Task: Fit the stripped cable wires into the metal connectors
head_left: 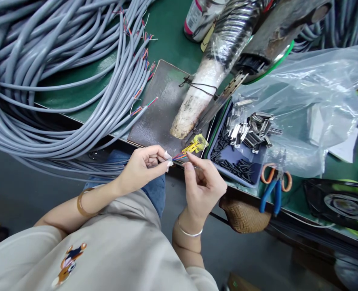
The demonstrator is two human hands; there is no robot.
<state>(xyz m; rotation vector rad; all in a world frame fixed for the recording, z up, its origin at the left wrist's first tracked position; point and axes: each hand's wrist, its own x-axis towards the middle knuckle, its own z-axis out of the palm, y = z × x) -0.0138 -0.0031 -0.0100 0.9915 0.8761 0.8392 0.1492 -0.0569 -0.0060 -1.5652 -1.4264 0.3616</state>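
Observation:
Between the thumb and forefinger of my left hand (150, 163), which wear white finger covers, is the end of a grey cable. Thin coloured wires (179, 156) in red, blue and orange fan out of it towards my right hand (203, 178). That hand's thumb and forefinger close in at the wire tips, and its other fingers are curled. Just beyond the wires, a small yellow piece (194, 144) lies at the edge of a dark plate (157, 109). More grey cables (106, 125) with stripped ends rest to the left.
A purple-blue tray (242, 178) holds metal connector shells (253, 131) and black tubes or pins (236, 167). Pliers (274, 188) overhang the table edge. A wrapped flexible duct (203, 76) reaches down over the plate. Clear plastic (306, 101) covers the right side; a black fan (342, 204) sits there.

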